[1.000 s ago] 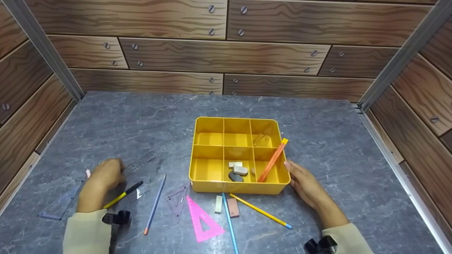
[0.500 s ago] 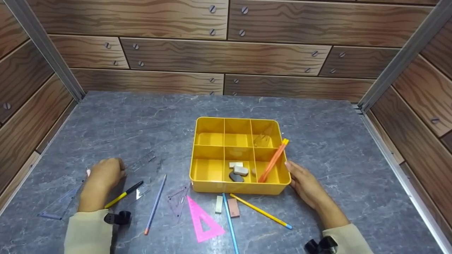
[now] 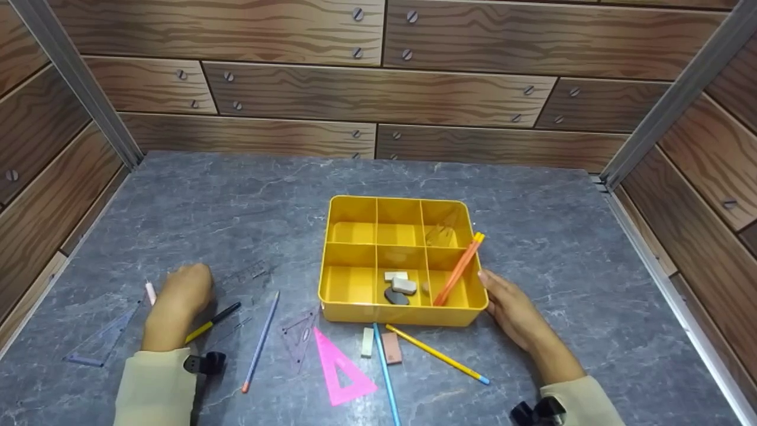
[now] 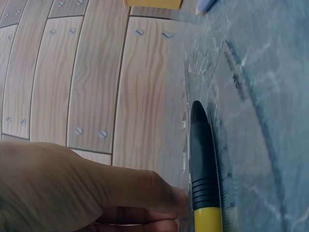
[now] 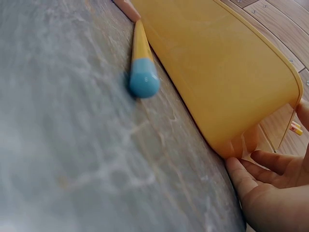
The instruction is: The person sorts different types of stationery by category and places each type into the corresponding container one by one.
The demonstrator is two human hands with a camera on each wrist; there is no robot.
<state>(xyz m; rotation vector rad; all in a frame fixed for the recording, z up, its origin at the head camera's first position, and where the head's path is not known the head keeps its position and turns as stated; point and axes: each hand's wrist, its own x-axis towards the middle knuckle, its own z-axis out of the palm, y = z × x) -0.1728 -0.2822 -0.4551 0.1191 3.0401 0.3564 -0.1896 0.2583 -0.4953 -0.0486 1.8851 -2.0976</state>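
Triangle in pink (image 3: 331, 356) lies at seven o'clock from the yellow box (image 3: 372, 313) on the desk (image 3: 236, 195) in the head view. The left hand (image 3: 183, 293) is at nine o'clock, with a black-and-yellow pen (image 3: 214, 323) at half past four from it; the right hand (image 3: 511, 310) is at four. In the left wrist view, thumb and curled fingers reach close beside that pen; I cannot tell whether they pinch the clear plastic (image 4: 246, 125) there. In the right wrist view, relaxed fingers touch the box's corner, a blue-ended pencil (image 5: 143, 60) at eleven o'clock from them.
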